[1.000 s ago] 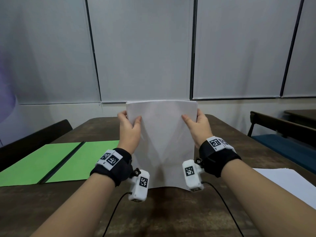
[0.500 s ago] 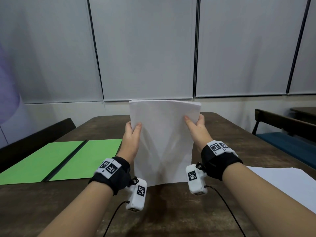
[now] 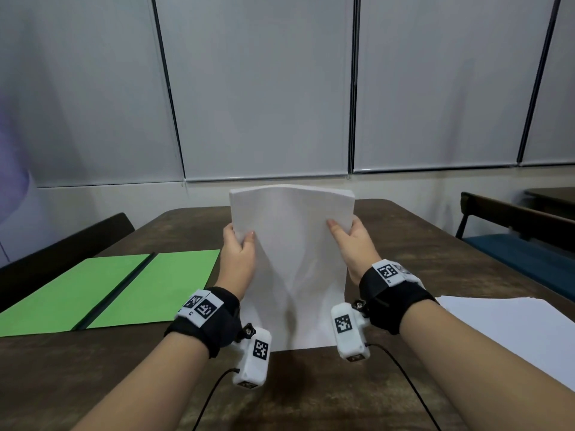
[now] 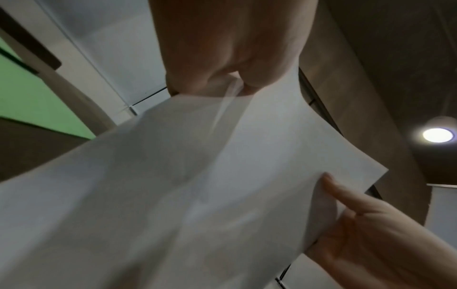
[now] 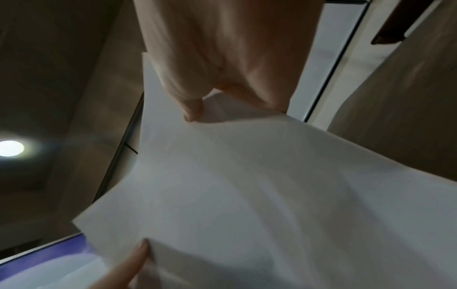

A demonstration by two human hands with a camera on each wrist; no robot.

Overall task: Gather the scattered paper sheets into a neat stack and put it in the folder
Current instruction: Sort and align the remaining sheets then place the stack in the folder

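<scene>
A stack of white paper sheets [image 3: 292, 259] stands upright on its bottom edge on the brown table [image 3: 311, 393], slightly bowed. My left hand [image 3: 238, 247] grips its left edge, thumb in front. My right hand [image 3: 351, 241] grips the right edge the same way. Each wrist view shows the sheets [image 4: 197, 185] [image 5: 259, 185] pinched between thumb and fingers, the left hand [image 4: 222, 64] in one and the right hand [image 5: 217, 74] in the other. An open green folder [image 3: 109, 290] lies flat to the left.
More white sheets [image 3: 513, 331] lie at the table's right edge. A dark chair [image 3: 62, 253] stands behind the folder. At the far right is a bench with a blue seat [image 3: 522, 256]. A pale wall with blinds [image 3: 264, 88] is behind the table.
The upright stack has dropped a little with both hands, its bottom edge staying at the table. Both hands keep their grip on the side edges.
</scene>
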